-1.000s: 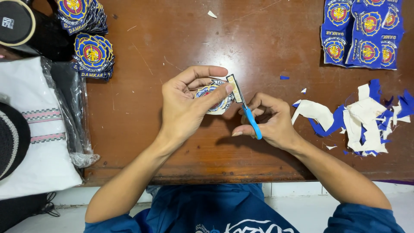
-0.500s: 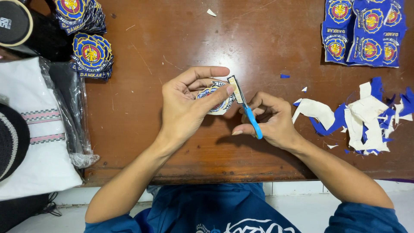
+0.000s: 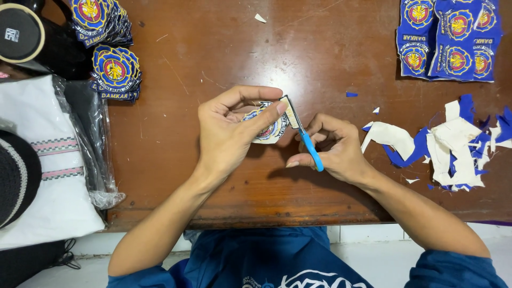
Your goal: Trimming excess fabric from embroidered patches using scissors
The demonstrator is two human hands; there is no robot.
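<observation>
My left hand [image 3: 229, 130] pinches a round embroidered patch [image 3: 269, 130] with a pale edge, held just above the brown wooden table [image 3: 213, 53]. My right hand [image 3: 333, 149] grips a small blade tool with a blue handle [image 3: 311, 150]. Its flat metal blade [image 3: 291, 111] rests against the patch's right edge, close to my left thumb and forefinger. Most of the patch is hidden behind my left fingers.
Stacks of cut round patches [image 3: 114, 72] lie at the far left beside a black cap [image 3: 21, 32]. A blue sheet of uncut patches [image 3: 448, 40] lies at the far right. White and blue fabric scraps [image 3: 453, 144] are piled to the right. A bagged white cloth [image 3: 42, 160] sits left.
</observation>
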